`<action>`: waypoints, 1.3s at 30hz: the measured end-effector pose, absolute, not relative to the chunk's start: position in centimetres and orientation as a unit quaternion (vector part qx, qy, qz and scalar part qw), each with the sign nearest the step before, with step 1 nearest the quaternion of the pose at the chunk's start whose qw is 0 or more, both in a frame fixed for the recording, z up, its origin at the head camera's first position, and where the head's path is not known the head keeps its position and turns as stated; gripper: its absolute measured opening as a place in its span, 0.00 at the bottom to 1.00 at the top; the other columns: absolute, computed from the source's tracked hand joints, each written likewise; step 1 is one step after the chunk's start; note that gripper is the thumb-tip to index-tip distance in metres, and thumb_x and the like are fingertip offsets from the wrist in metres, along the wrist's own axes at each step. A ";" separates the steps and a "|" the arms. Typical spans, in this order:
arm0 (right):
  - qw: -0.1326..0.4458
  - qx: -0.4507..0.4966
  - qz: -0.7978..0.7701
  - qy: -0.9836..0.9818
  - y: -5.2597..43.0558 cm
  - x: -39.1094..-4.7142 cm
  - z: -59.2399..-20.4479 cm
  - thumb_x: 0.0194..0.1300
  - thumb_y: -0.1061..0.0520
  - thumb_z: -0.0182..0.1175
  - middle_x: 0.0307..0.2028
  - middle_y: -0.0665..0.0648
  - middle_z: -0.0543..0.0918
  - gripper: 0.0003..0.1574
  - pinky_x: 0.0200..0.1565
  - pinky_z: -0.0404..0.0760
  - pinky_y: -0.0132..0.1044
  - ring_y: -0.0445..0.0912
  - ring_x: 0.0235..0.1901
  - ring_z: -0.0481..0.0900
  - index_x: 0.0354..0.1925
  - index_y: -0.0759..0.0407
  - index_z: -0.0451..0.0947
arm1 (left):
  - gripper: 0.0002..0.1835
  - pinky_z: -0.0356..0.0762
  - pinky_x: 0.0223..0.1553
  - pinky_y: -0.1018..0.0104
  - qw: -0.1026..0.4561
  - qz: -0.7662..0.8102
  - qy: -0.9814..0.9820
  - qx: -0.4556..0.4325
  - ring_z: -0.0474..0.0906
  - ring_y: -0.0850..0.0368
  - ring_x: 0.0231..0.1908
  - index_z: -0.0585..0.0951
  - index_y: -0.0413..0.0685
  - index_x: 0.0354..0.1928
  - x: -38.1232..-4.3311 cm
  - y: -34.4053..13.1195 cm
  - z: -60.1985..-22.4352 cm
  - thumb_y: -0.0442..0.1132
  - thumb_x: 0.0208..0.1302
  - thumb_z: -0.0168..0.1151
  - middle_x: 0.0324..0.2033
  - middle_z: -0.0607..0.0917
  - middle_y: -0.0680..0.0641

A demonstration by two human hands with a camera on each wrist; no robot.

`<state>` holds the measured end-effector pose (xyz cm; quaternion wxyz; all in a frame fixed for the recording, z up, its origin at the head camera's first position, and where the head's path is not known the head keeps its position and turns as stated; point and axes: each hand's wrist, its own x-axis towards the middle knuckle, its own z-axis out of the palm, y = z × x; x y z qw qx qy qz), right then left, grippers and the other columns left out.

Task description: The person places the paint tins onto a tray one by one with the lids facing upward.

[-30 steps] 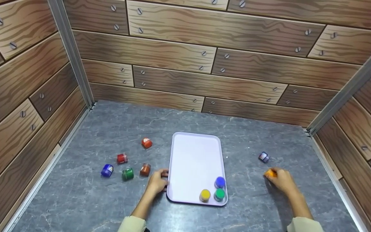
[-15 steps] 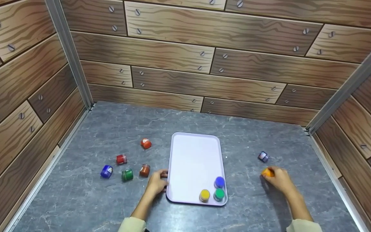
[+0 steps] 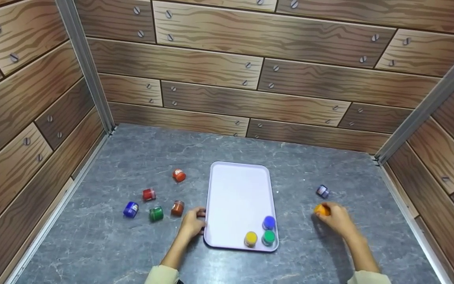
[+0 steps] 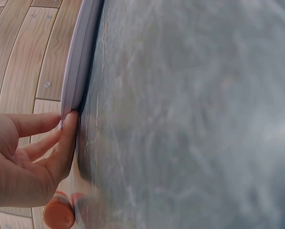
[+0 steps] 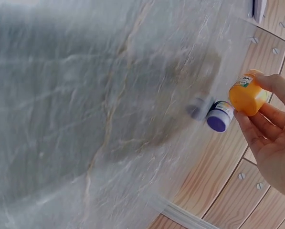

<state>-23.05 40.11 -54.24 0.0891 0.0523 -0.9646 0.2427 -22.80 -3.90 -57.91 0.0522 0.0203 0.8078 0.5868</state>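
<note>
My right hand (image 3: 340, 221) grips an orange paint jar (image 5: 247, 98) between thumb and fingers, over the table to the right of the tray. A jar with a purple lid (image 5: 218, 120) lies on its side just beyond it. My left hand (image 3: 191, 223) holds the left edge of a pale lilac tray (image 3: 237, 189), its fingertips (image 4: 70, 117) at the rim. Standing in the tray's near right corner are a yellow-lidded jar (image 3: 251, 239), a green-lidded jar (image 3: 268, 238) and a blue-lidded jar (image 3: 269, 223).
Left of the tray lie several jars: brown (image 3: 177, 208), green (image 3: 156, 213), blue (image 3: 131, 209), red (image 3: 149, 194) and orange-red (image 3: 179, 175). Wood-patterned walls (image 3: 211, 63) enclose the grey marbled table (image 3: 290, 165) at the back and both sides.
My right hand has carried the orange jar a short way left. The left hand and the tray stay in place.
</note>
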 end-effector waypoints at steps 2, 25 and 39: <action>0.097 0.057 0.243 -0.963 39.9 -23.1 -54.2 0.49 0.64 0.66 0.33 0.66 0.78 0.21 0.33 0.75 0.48 0.56 0.32 0.75 0.40 0.76 0.75 | 0.25 0.79 0.18 0.63 0.052 0.589 0.806 0.020 0.76 0.53 0.25 0.74 0.27 0.48 -22.8 -3.9 -57.9 0.17 0.41 0.52 0.36 0.80 0.38; 0.151 0.122 0.254 -0.948 36.0 -24.0 -53.8 0.44 0.68 0.68 0.34 0.63 0.79 0.18 0.36 0.78 0.46 0.54 0.33 0.76 0.37 0.73 0.77 | 0.25 0.79 0.17 0.64 0.050 0.587 0.808 0.014 0.76 0.54 0.24 0.74 0.27 0.48 -23.0 -3.7 -57.8 0.17 0.41 0.53 0.36 0.80 0.39; 0.176 0.155 0.287 -0.929 33.8 -24.1 -54.5 0.42 0.69 0.67 0.30 0.59 0.79 0.17 0.33 0.79 0.43 0.53 0.30 0.76 0.35 0.72 0.77 | 0.25 0.78 0.17 0.65 0.051 0.583 0.811 0.010 0.75 0.55 0.24 0.74 0.28 0.48 -22.8 -3.8 -57.8 0.17 0.41 0.54 0.36 0.80 0.40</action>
